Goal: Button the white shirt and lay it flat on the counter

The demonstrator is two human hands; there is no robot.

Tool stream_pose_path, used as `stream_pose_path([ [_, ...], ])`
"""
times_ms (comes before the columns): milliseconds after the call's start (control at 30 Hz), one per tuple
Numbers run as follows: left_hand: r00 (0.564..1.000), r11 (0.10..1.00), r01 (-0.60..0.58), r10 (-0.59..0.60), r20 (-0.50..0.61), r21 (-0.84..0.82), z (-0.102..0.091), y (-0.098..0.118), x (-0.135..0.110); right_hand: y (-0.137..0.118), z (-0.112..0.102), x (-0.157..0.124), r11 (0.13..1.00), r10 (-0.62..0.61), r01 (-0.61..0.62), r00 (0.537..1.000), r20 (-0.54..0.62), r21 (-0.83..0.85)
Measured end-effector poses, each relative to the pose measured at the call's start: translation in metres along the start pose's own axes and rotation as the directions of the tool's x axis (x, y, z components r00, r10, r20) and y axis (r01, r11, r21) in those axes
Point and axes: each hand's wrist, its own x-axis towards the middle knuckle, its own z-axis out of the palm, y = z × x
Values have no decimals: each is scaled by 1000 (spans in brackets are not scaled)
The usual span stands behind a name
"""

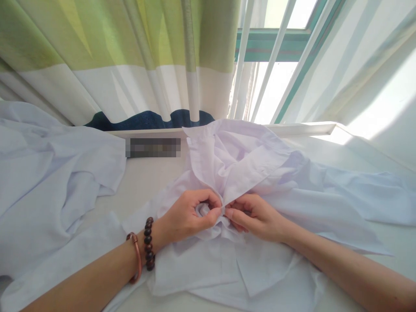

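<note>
White cotton-like cloth made up the garment (pixel 243 173) that lay bunched in the middle of the tabletop (pixel 146 175), directly before the person, with one end spread to the right. The left hand (pixel 191 214) grasped it between thumb and curled forefinger, leaving a round gap inside the grip; the right hand (pixel 255 214) pinched it just beside, thumb against bent fingers. The two sets of fingertips nearly met, probably because the spot being handled was small and needed steadying from both sides. The garment's upper part fanned out beyond the hands, perhaps left loose so that the gathered folds could be reached easily.

Counted out, there were two hands, both occupied, and two bracelets on the left wrist: one copper bangle (pixel 138 260) and one string of dark beads (pixel 148 243). One further heap of white cloth (pixel 29 173) lay at the left, apart from the garment at its upper end; whether they joined under the left forearm could not be told. One dark blurred strip (pixel 152 147) lay between them. Behind hung one green-and-white curtain (pixel 130 39), beside three white window bars (pixel 272 63).
</note>
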Motion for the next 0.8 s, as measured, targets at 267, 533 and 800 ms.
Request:
stream_pose_path([
  [267, 985, 992, -130, 128, 114, 9, -1, 2, -4, 1, 2, 3, 977, 130, -69, 943, -307, 200],
  [533, 828, 937, 265, -99, 552, -228, -7, 17, -9, -27, -24, 10, 898, 236, 89, 728, -644, 430],
  [800, 685, 775, 627, -502, 528, -77, -43, 14, 4, -29, -46, 8, 946, 194, 37, 728, -657, 321],
])
